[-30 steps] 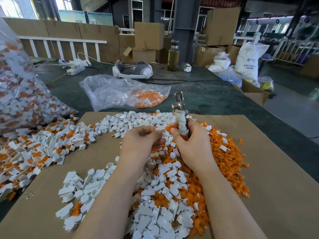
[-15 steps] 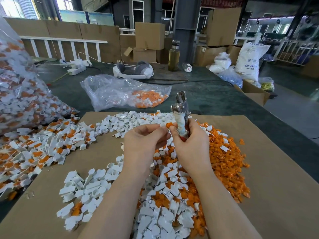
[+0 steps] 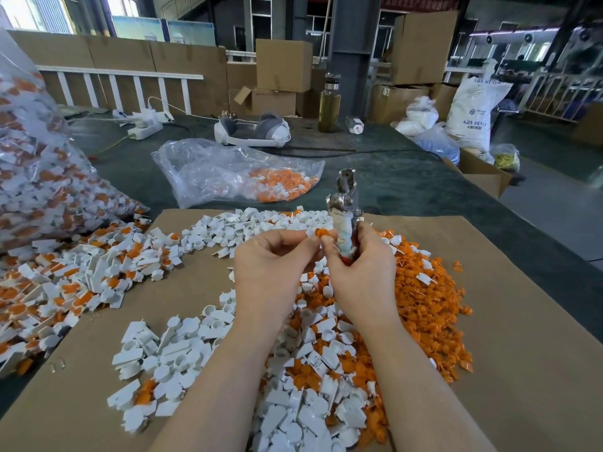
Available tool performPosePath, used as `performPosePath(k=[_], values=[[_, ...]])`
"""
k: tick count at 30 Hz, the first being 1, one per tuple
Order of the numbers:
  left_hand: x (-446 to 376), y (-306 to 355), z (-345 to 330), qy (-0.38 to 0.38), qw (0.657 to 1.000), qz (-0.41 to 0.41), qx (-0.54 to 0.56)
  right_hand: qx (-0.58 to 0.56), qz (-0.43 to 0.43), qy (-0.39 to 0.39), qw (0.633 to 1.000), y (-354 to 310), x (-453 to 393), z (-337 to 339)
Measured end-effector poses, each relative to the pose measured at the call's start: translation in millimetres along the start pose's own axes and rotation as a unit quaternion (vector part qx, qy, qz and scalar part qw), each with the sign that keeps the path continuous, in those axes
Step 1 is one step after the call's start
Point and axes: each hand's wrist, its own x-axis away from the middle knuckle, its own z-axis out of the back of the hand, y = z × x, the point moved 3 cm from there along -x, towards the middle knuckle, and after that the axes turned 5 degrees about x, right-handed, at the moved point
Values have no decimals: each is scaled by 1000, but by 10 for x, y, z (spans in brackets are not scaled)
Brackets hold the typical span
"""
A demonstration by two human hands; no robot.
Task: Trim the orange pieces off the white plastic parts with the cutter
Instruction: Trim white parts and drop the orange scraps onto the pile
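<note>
Cutter (image 3: pixel 345 213): upright in the right hand (image 3: pixel 362 272), metal head up, wrapped handles down in the curled fingers; held above the middle of the cardboard sheet (image 3: pixel 522 321).
Left hand (image 3: pixel 270 265): fingertips pinch a small part with an orange piece (image 3: pixel 321 232), touching the cutter's handle.
White parts (image 3: pixel 182 357): loose heaps across the sheet's left and near side.
Orange pieces (image 3: pixel 424 305): heaped toward the sheet's right side, mixed with white.
Clear bag (image 3: pixel 228 171): beyond the sheet's far edge, orange bits inside.
Big bag (image 3: pixel 39 177): left edge, uncut parts.
</note>
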Motion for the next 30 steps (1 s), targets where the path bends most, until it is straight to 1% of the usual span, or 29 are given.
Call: performPosePath(k=[11,14,20,24,26,30], values=[[-13,8,12,-5,990,-73,-123,12,3,-12,1000,3,-16,30],[-12,-2,9,-2,991,-75,-115,12,1,-11,1000,-1,-21,26],[-18,-8,-7,24,990,-76,-115,28,-2,-34,999,7,-38,16],[-23,-15,9,42,990,-66,-115,27,8,-67,997,-8,-31,16],[-40,-27,29,48,991,-52,-112,24,9,-94,995,-7,-39,17],[-80,-30,68,50,994,-35,-94,-24,-16,-167,986,19,-68,63]])
